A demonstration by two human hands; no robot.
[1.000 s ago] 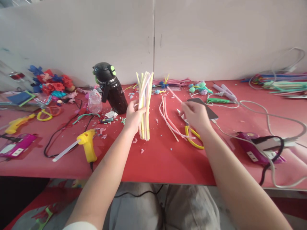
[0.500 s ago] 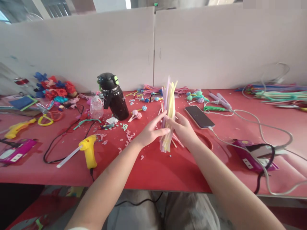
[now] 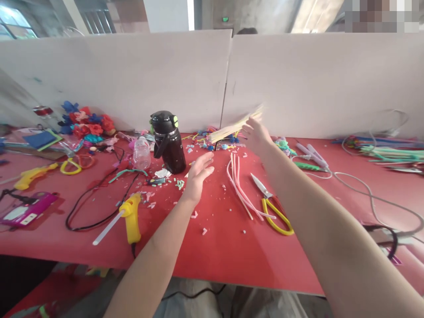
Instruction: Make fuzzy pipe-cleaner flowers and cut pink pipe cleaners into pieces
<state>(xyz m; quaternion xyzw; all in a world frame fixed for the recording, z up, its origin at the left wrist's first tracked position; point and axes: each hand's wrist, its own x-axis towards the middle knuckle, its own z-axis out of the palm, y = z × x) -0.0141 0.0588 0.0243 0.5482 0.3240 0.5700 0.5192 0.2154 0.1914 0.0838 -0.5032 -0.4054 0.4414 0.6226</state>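
Note:
My right hand [image 3: 257,134] reaches toward the back of the table and grips a bundle of pale yellow pipe cleaners [image 3: 230,129], tilted and a little blurred. My left hand [image 3: 198,176] hovers above the table, fingers apart and holding nothing. Between and below the hands lie several loose pink pipe cleaners [image 3: 237,183]. Beside them, under my right forearm, rests a pair of scissors with yellow handles [image 3: 278,225], its blades pointing away from me. Small cut pink bits [image 3: 204,231] are scattered near my left hand.
A black water bottle [image 3: 170,152] and a clear plastic bottle [image 3: 141,154] stand left of centre. A yellow glue gun [image 3: 131,218] lies nearer me, its cord looping left. Green pipe cleaners [image 3: 384,152] and a white cable [image 3: 367,190] lie right. A white partition [image 3: 132,84] rises behind.
My right hand has carried the bundle away and back toward the partition, tipping it sideways. My left hand has let go and moved left. The pink pipe cleaners and scissors are now uncovered.

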